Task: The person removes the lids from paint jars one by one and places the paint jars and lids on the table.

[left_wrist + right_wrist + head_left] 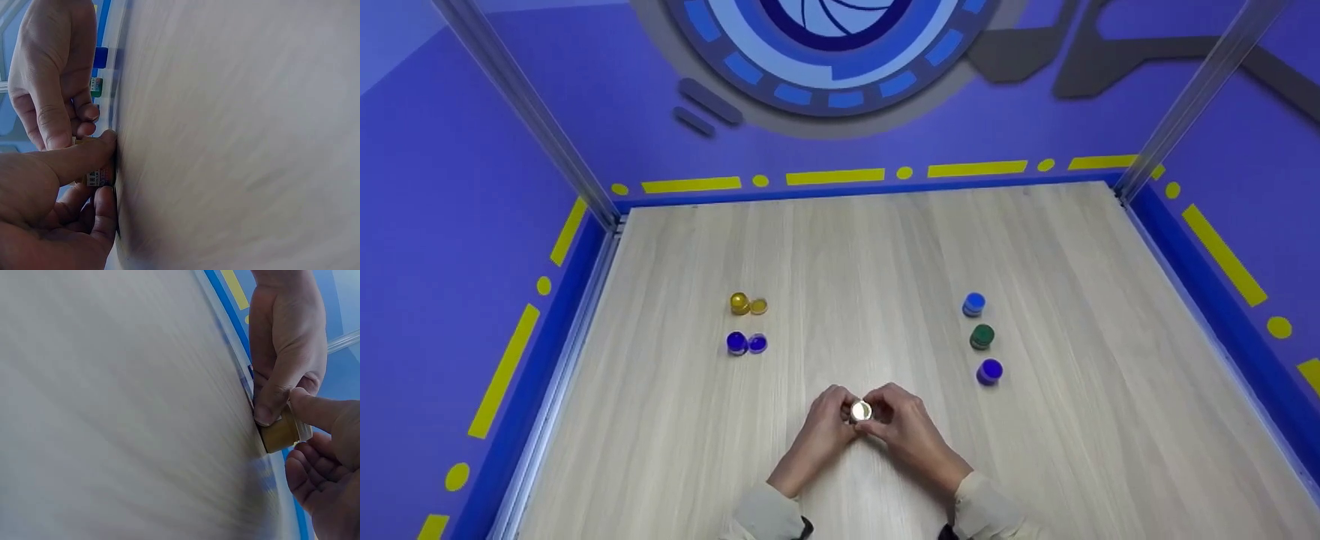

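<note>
Head view: fingers of left hand [825, 431] grip one small gold jar [861, 410], right hand [909, 429] pinching its top; jar upright between both hands. Farther left: two jars, gold one [739, 302] and blue one [736, 343], two matching lids [757, 343] just beside. Farther right: three jars in row, light blue [973, 304], green [982, 336], dark blue [990, 371].

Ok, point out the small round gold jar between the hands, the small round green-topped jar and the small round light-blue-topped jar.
Gold jar [279, 437]: right wrist view, on its side wall.
Green-topped jar [982, 334]: head view, on its top.
Light-blue-topped jar [974, 301]: head view, on its top.
</note>
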Tool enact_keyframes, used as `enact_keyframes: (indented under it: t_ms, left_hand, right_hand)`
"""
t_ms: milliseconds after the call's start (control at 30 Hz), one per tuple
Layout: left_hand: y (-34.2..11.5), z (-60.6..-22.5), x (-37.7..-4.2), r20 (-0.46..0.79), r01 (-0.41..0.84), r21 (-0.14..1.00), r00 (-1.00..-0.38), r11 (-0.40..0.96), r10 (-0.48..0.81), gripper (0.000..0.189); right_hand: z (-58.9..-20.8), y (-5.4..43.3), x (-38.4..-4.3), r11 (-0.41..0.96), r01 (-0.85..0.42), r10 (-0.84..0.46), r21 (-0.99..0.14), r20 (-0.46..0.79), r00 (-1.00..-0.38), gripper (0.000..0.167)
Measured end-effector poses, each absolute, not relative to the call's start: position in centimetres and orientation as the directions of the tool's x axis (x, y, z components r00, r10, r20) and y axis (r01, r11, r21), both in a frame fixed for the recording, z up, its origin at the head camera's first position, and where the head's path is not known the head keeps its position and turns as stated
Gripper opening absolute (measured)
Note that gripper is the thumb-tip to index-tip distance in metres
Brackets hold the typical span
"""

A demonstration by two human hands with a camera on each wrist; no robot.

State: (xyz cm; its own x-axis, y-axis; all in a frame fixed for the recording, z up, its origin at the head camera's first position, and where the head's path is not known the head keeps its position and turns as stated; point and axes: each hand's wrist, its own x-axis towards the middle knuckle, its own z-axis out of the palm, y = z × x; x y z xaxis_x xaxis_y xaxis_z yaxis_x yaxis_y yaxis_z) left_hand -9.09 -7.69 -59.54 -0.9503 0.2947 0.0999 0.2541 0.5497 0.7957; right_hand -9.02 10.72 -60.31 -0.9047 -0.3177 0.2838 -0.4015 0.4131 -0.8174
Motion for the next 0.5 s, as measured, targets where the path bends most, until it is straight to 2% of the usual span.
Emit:
enact_keyframes:
  t_ms: [233,500]
  left_hand:
    - [-7.7,-59.4,-9.2,0.073,0.230,0.792,-0.955,0.565,0.286,0.032]
    - [-7.5,-59.3,-9.2,0.071,0.230,0.784,-0.956,0.576,0.285,0.032]
  right_hand:
    - [-59.6,11.0,-9.9,0.411,-0.390,-0.430,-0.824,0.203,-0.880,0.023]
    - [-59.3,12.2,-11.7,0.372,-0.475,-0.614,-0.797,0.172,-0.770,0.030]
